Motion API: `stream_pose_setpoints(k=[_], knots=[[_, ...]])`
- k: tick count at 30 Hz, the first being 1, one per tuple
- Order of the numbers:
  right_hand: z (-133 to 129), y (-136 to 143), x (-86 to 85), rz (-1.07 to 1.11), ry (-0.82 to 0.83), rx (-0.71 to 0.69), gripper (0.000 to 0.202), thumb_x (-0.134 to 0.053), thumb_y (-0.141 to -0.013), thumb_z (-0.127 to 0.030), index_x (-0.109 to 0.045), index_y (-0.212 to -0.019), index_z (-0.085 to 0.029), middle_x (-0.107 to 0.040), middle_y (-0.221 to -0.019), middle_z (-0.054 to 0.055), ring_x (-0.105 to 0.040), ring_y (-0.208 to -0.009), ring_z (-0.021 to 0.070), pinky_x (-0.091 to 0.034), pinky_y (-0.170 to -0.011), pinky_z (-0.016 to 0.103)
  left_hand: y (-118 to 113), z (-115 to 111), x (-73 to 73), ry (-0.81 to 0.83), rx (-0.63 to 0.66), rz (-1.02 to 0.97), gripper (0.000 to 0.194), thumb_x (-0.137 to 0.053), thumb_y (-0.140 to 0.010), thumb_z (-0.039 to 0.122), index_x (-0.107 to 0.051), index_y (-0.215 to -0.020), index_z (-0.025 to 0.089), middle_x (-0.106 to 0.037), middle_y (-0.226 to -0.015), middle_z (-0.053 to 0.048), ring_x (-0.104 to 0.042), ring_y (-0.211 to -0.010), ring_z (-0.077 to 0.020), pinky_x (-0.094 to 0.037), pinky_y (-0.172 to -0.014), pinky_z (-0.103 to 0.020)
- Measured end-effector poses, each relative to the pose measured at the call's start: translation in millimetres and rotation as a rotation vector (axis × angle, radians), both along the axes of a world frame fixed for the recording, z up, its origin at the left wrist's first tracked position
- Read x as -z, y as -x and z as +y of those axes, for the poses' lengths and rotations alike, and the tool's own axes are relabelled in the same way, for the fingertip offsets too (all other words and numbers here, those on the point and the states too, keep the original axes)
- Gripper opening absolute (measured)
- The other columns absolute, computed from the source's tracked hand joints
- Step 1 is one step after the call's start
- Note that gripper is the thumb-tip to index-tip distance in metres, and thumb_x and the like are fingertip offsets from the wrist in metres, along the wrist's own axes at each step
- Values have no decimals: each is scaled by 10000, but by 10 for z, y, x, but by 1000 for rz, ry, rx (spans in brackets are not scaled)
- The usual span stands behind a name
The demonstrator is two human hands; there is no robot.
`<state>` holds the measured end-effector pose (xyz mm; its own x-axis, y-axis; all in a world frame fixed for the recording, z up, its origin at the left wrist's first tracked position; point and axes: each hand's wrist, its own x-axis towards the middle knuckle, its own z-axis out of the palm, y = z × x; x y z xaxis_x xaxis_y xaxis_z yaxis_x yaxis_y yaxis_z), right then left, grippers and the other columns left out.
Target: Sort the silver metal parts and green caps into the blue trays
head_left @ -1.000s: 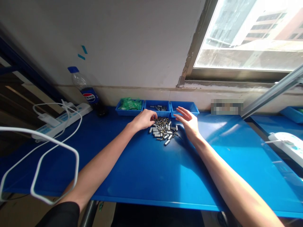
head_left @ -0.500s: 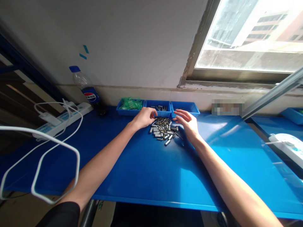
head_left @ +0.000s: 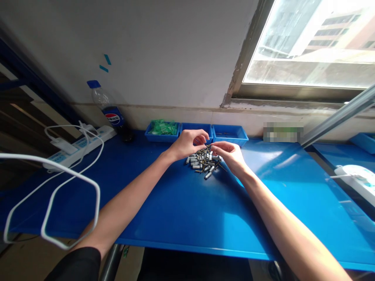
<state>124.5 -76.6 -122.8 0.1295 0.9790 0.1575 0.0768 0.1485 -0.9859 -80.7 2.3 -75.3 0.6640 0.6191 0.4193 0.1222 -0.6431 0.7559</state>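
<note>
Over a pile of small silvery sleeve-like parts and thin brass-coloured pins (head_left: 202, 160), my left hand (head_left: 189, 144) and my right hand (head_left: 231, 155) come almost fingertip to fingertip. The left hand is closed in a pinch, thumb below the curled fingers. Thumb and forefinger of the right hand are pinched together too. Whatever lies between the fingertips is too small to name. Behind the left hand, the middle blue bin (head_left: 187, 127) is largely hidden. The right blue bin (head_left: 231, 139) holds a few thin pins.
The left blue bin (head_left: 158, 137) holds green plastic pieces. A cola bottle (head_left: 113, 113) stands near a white power strip (head_left: 79, 150), whose white cable (head_left: 98, 195) loops in front of my left forearm. Another power strip (head_left: 357, 179) lies on the right, beyond a metal post (head_left: 336, 119).
My hands have drawn together over the pile. The left moved right and covers more of the middle bin; the right moved slightly left, its spread fingers closing to a pinch.
</note>
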Motion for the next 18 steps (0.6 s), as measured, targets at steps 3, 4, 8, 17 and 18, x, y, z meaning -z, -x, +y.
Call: stream_pose_setpoints(k=[3,4,8,17,18], knots=[[-1,3,3,48,11,-7,368,-865,-744,-527,-806,-976,-247,-767,-781,34,-714,-746,239,-592,-787,407,-6,-15,16,8,17,13,202,-769,-815,186,-696,-1000,153,-756,-925,-54,-748,-853,-172,-619,-846,-294],[-4,4,1,57,13,-17,370,-869,-740,-521,-807,-980,-247,-768,-786,32,-714,-745,236,-591,-785,405,-12,-25,20,12,25,19,198,-765,-819,187,-692,-1000,154,-754,-913,-50,-748,-848,-170,-618,-836,-287],[-7,8,1,39,18,-63,381,-855,-741,-550,-820,-966,-245,-772,-792,35,-719,-744,240,-592,-788,417,-38,-49,30,15,54,32,167,-748,-836,193,-680,-985,159,-748,-885,-39,-747,-835,-163,-609,-806,-260],[55,-99,62,65,-135,220,471,-803,-812,-488,-731,-1216,-256,-764,-1228,99,-748,-1076,296,-571,-1015,496,127,175,151,-190,-169,484,164,-719,-812,140,-790,-956,174,-790,-929,-75,-742,-845,-201,-578,-782,-263],[54,-109,63,76,-134,213,501,-802,-813,-476,-711,-1257,-260,-744,-1279,105,-740,-1109,299,-569,-1023,498,139,189,176,-174,-173,511,174,-715,-809,131,-796,-956,173,-793,-937,-80,-744,-853,-203,-577,-774,-258]])
